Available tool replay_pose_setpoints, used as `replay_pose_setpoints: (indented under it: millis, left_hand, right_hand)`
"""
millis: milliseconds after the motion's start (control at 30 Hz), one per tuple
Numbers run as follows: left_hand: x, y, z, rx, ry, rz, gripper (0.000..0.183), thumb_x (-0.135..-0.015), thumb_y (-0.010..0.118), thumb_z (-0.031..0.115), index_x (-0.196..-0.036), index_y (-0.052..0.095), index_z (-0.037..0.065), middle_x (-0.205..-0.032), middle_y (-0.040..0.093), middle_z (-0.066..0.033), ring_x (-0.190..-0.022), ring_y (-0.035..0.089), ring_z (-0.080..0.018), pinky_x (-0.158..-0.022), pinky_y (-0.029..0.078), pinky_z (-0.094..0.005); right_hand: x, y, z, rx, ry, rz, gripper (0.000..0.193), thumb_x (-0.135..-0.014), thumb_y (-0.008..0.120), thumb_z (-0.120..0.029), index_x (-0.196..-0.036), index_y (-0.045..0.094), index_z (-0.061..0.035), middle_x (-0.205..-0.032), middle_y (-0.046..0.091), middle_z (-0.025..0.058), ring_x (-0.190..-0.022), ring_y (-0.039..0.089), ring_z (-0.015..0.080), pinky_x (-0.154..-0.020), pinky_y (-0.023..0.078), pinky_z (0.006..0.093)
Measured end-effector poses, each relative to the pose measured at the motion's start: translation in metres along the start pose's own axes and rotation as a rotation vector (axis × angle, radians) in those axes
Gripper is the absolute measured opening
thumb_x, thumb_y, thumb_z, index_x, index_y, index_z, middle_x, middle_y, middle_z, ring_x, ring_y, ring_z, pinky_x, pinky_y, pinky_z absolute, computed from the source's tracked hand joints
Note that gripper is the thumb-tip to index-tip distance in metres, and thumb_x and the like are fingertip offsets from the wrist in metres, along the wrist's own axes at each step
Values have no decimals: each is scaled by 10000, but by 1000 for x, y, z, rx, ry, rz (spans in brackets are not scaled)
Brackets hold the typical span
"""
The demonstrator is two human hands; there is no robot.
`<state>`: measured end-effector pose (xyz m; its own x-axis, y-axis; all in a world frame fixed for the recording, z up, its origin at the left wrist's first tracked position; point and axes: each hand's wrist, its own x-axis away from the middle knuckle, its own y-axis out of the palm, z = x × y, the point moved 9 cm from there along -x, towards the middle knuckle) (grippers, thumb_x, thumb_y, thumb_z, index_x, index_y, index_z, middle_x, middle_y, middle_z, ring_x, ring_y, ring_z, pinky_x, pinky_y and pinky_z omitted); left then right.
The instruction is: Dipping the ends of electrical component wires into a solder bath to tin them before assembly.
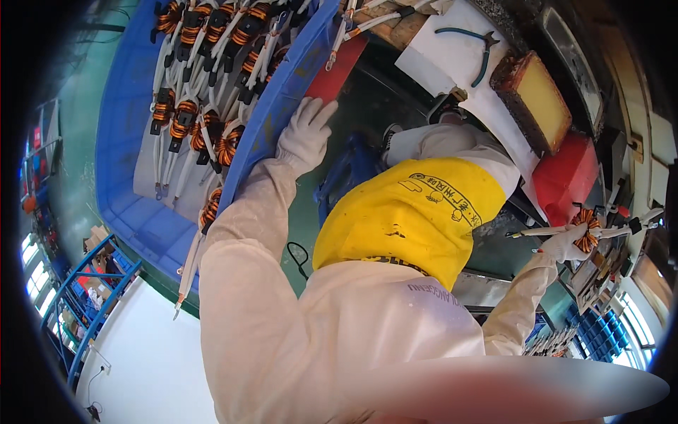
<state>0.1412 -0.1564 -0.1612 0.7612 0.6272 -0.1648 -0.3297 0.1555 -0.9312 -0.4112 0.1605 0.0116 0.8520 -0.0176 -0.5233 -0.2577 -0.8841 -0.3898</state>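
Note:
My right hand, in a white glove, is closed on a wire-wound toroidal coil with copper-coloured turns and white-sleeved leads. The leads stick out on both sides of the glove, at the right edge of the workbench. My left hand, gloved too, is open with its fingers stretched out beside a large blue plastic bin. Its fingertips reach a red surface next to the bin wall; whether they press on it I cannot tell. Several similar coils with white leads lie in rows inside the bin.
Cutting pliers lie on white sheeting on the bench. Beside them are a dark-crusted block with a pale yellow face and a red box. A blue metal rack stands at lower left. Lead ends overhang the bin's near edge.

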Motion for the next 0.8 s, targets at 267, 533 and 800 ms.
replay_pose_setpoints:
  millis: [267,533,800]
  left_hand:
    - [1,2,-1,-3,-3,-18,157,-751,708,133,-851,669,18,-1480,502,-132,-1372,418,-399,-1171,345,-555]
    - [0,0,-1,-4,-4,0,151,-748,706,129,-850,674,22,-1479,503,-132,-1370,421,-396,-1184,334,-555]
    - [0,-1,0,1,-6,9,147,-745,709,126,-844,672,24,-1473,507,-133,-1365,424,-400,-1173,348,-557]
  right_hand:
    - [6,1,-11,30,15,17,650,-931,750,-189,-1390,351,39,-970,693,209,-740,675,224,-626,563,312]
    - [11,1,-12,52,70,22,630,-926,758,-207,-1366,373,28,-907,687,192,-746,667,218,-631,557,310]
    - [5,-1,-7,-5,16,11,624,-928,760,-198,-1373,382,22,-935,683,185,-729,661,208,-618,554,303]
